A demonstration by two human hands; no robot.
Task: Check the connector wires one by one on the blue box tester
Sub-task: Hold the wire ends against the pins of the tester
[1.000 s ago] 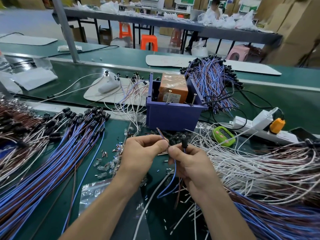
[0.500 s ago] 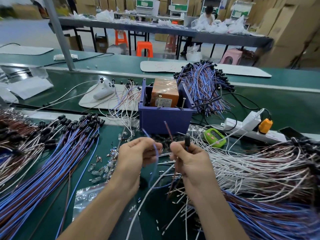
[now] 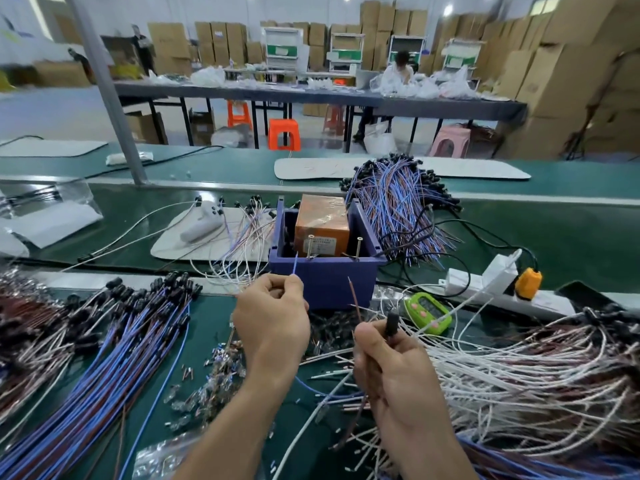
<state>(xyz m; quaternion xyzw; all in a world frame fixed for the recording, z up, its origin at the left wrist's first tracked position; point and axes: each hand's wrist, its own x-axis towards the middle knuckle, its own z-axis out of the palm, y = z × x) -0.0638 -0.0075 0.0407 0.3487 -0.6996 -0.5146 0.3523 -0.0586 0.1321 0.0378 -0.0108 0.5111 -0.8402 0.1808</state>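
A: Warehouse hall, cardboard stacks at back. Up front, smooth green bench mat [image 3: 519, 237], mostly under wire.
B: Tester?
A: Centre, just beyond both hands: blue box tester [image 3: 325, 282]. Square plastic tub, open top, orange wrapped block [image 3: 320, 230] inside, two upright metal pins [image 3: 359, 249] at near wall.
B: Hands?
A: Curled left hand [image 3: 273, 320] pinching thin blue wire [image 3: 295, 266], tip pointing up, in line with box's near-left rim. Fisted right hand [image 3: 391, 368] gripping brown wire [image 3: 354, 296] plus black cylindrical connector [image 3: 392, 322] poking up past the thumb. Brown tip up in front of box face; contact or not, unclear.
B: Rest?
A: Blue-and-brown bundle [image 3: 104, 368] with black caps fanned out left, tangled white wire heap [image 3: 519, 358] right, glossy green timer [image 3: 429, 313] and white power strip [image 3: 485, 285] right of box. Second bundle [image 3: 398, 209] behind box.
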